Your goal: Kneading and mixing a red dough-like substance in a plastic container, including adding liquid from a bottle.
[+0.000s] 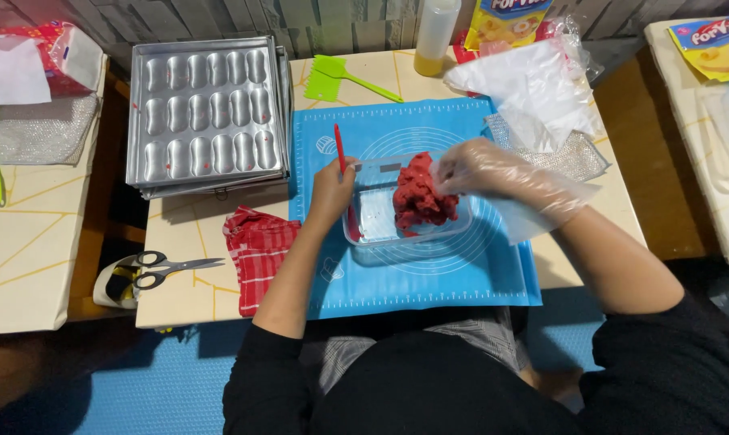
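On the blue mat point(429, 274), a clear tub point(380, 217) held red dough point(419, 197). Right hand point(481, 169), gloved in loose plastic, pinched the dough. Left hand point(332, 193) gripped a red spatula point(340, 153) beside the tub. Metal mould tray point(205, 109) lay far left; scissors point(167, 270) near left.
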